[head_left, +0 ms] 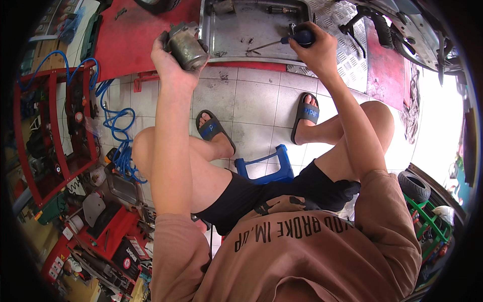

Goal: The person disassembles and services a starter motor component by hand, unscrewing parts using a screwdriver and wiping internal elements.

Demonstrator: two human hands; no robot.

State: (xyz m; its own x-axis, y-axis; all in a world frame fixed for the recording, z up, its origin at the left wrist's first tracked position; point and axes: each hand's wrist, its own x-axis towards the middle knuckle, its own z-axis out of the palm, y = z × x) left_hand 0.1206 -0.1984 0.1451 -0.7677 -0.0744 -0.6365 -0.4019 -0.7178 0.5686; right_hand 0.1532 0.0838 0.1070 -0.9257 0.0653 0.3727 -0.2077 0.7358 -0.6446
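Observation:
My left hand [173, 68] is wrapped round a worn, grey-brown cylindrical starter motor [187, 49], held up by the left edge of a metal tray [256, 30]. Over the tray's right side, my right hand [322, 50] grips a screwdriver [267, 46] by its dark blue, rounded handle. The screwdriver's thin shaft points left across the tray, its tip apart from the motor. In the tray lie a cylindrical metal part [224, 6] at the far left, a slim dark part [282, 9] at the far right and several tiny pieces near the middle.
The tray sits on a red bench top [123, 43] beside checkered metal plate [347, 58]. A blue stool [274, 168] stands between my legs. Coiled blue hose [118, 131] and a red rack [60, 131] are on the left. Vehicle parts [402, 30] reach in at the far right.

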